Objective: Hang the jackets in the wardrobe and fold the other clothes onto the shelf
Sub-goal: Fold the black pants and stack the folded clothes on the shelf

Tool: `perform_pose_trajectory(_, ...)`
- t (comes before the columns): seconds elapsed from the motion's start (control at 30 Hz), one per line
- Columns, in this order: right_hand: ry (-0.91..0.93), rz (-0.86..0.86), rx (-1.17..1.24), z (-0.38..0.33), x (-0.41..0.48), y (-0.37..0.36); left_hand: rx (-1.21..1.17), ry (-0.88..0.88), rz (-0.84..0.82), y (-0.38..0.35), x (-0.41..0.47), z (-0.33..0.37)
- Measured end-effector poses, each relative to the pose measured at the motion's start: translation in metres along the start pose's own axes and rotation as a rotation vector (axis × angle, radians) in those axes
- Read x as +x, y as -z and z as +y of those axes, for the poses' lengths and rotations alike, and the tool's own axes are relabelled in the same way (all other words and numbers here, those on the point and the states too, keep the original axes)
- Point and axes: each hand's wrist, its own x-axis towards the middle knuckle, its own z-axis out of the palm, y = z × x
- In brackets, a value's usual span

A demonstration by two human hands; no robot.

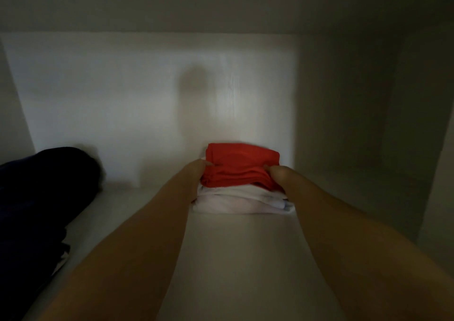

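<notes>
Left hand [196,171] and right hand [277,173] grip the folded red cloth garment [242,162] sitting on a folded white garment [233,201] deep on the pale wardrobe shelf [233,259], so shelving seems partly done.

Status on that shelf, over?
Left hand against folded red cloth garment, grip unclear; right hand gripping it. Sits atop folded white cloth. Dark navy clothes left, clear of it.

No legible text anywhere.
</notes>
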Motion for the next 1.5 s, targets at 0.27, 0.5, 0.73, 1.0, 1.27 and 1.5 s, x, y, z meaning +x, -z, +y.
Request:
perform_pose_trajectory(0.27,0.05,-0.045,-0.014,-0.005,-0.045,-0.008,0.099,-0.004,0.037,0.016,-0.042,0.0)
perform_pose_trajectory(0.5,0.073,-0.08,0.073,-0.003,-0.099,-0.014,0.041,0.015,0.072,0.036,-0.103,-0.014)
perform_pose_trajectory(0.73,0.012,-0.067,0.154,0.006,-0.168,-0.004,0.034,-0.032,0.055,0.044,-0.166,-0.025)
perform_pose_trajectory(1.0,-0.045,0.056,0.134,0.023,-0.239,0.015,-0.148,-0.009,-0.133,0.048,-0.226,-0.041)
perform_pose_trajectory(1.27,-0.029,0.193,-0.108,0.019,-0.301,0.03,-0.185,0.038,-0.221,0.046,-0.288,-0.044)
perform_pose_trajectory(1.5,0.129,0.422,-0.289,-0.001,-0.333,0.057,-0.024,-0.068,-0.119,0.04,-0.287,-0.026)
